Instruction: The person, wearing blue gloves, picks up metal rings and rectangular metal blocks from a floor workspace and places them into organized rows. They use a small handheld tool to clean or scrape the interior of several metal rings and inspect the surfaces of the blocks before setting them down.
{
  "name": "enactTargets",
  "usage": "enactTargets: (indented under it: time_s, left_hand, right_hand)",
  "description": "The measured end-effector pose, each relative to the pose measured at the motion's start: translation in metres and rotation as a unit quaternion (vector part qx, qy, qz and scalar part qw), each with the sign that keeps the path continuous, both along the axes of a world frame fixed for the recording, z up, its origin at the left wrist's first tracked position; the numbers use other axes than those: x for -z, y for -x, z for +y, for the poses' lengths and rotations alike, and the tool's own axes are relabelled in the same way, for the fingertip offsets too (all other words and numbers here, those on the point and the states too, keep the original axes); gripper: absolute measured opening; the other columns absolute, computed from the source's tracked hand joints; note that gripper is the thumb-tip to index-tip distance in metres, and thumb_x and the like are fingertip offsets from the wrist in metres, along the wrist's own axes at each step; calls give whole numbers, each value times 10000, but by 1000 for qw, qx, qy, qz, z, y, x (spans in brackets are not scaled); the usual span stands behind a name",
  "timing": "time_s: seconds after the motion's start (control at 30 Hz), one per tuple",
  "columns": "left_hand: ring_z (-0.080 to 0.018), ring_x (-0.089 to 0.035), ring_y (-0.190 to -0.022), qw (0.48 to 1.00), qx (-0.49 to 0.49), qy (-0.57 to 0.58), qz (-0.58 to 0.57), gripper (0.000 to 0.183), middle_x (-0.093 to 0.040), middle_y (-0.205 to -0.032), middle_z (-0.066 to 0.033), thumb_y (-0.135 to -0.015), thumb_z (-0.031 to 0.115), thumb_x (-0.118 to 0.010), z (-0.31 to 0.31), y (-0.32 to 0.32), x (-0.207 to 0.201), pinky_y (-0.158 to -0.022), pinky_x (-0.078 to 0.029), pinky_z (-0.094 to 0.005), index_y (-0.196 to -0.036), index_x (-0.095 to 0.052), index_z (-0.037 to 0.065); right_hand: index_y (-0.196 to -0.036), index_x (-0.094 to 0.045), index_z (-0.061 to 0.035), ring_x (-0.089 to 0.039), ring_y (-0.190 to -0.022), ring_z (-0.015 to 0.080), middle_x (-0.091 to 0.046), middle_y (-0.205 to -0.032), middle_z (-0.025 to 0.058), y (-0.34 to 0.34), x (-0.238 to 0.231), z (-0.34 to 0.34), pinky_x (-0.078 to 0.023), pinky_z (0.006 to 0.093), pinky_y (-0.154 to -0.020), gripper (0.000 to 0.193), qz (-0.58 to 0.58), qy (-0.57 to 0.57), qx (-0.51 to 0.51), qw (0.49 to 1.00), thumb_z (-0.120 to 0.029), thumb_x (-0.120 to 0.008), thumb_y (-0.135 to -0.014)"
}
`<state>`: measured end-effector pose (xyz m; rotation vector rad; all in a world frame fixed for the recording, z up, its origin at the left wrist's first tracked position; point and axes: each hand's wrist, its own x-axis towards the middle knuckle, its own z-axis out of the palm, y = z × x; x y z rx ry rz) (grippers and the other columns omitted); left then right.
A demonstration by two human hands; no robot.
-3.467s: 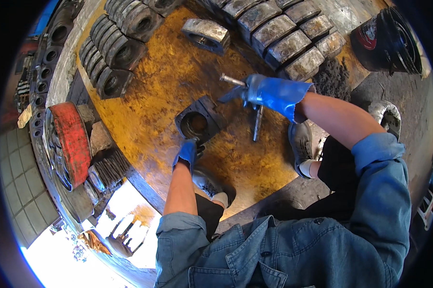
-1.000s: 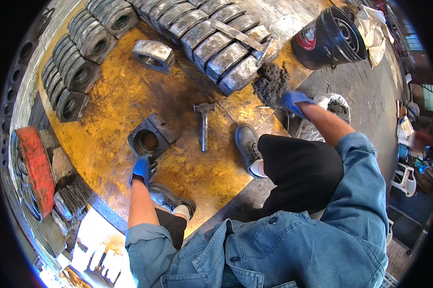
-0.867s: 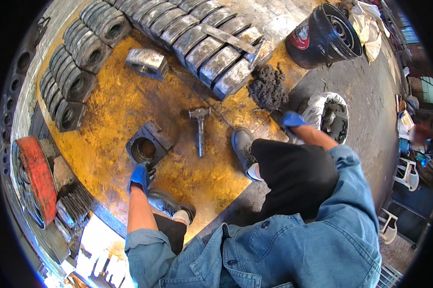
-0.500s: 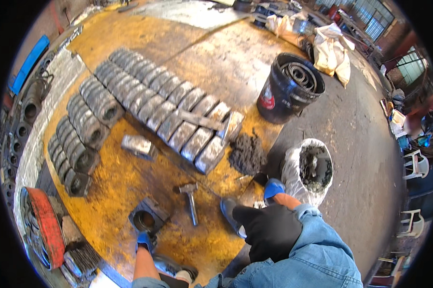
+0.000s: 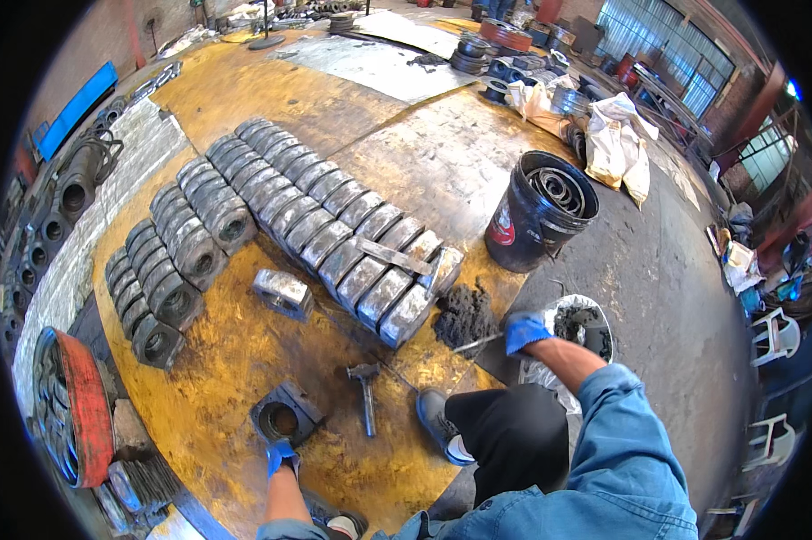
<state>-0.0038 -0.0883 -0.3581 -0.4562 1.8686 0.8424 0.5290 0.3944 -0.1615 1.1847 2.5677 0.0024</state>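
My left hand (image 5: 282, 455), in a blue glove, grips the near edge of a dark metal block with a round hole (image 5: 309, 409), which rests on the yellow-stained floor. My right hand (image 5: 526, 334), also gloved in blue, is closed on a thin, light-coloured tool (image 5: 480, 343). The tool's free end points left, at the near edge of a heap of black, grainy paste (image 5: 465, 310). My fingers hide its other end. Behind that hand stands a plastic-wrapped bucket (image 5: 601, 315) with dark residue inside. Between my hands a hammer (image 5: 367, 400) lies on the floor.
Long rows of metal blocks (image 5: 325, 220) stretch away ahead, with a flat bar (image 5: 393, 256) on top. One loose block (image 5: 282, 294) sits nearer. A black bucket of rings (image 5: 542, 211) stands far right. At left is a red-sided container (image 5: 84, 409). My shoe (image 5: 435, 418) is beside the hammer.
The view has tilted up, showing more of the far floor. My right hand has risen beside the wrapped bucket, and the thin tool now shows in it. My left hand stays at the holed block.
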Motion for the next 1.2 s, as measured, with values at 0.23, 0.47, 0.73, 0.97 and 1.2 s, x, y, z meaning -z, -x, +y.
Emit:
enactTargets:
  time_s: [0.23,0.47,0.73,0.97,1.2]
  left_hand:
    - [-251,-580,-940,985,-74,-148,-43,343,-630,-1158,-82,-996,309,-455,6,36,25,-784,-477,-388,-1283,-565,158]
    - [-268,-605,-812,993,-84,-84,18,292,-662,-1028,-85,-978,284,-463,-4,12,5,-692,-476,-399,-1186,-609,141]
    - [-225,-650,-738,996,-80,-46,3,239,-679,-999,-50,-938,299,-493,-1,1,-26,-615,-490,-380,-1126,-587,185]
    - [-195,-636,-787,998,-61,-24,-25,226,-681,-1003,-26,-942,313,-492,-8,4,-33,-671,-503,-378,-1116,-591,207]
    - [-188,-630,-843,997,-43,-29,-50,214,-676,-1011,-5,-951,327,-500,6,4,-47,-732,-507,-360,-1102,-594,208]
  right_hand:
    - [-719,-716,-62,-676,-682,337,-668,-729,187,129,-132,7,-514,449,-593,159,37,-9,-58,998,-183,-628,-774]
    - [-742,-716,-52,-681,-762,376,-681,-781,220,271,-95,-72,-536,469,-657,195,15,84,-239,967,-201,-606,-804]
    - [-806,-767,-121,-715,-782,295,-728,-813,104,377,-35,-145,-538,420,-579,136,-148,100,-314,932,-180,-687,-714]
    - [-645,-688,-136,-637,-632,298,-660,-667,84,381,20,-152,-446,425,-470,83,-33,164,-273,947,-193,-729,-600]
    - [-581,-622,-140,-540,-523,303,-594,-590,81,371,121,-133,-386,447,-439,127,95,152,-269,946,-179,-742,-601]
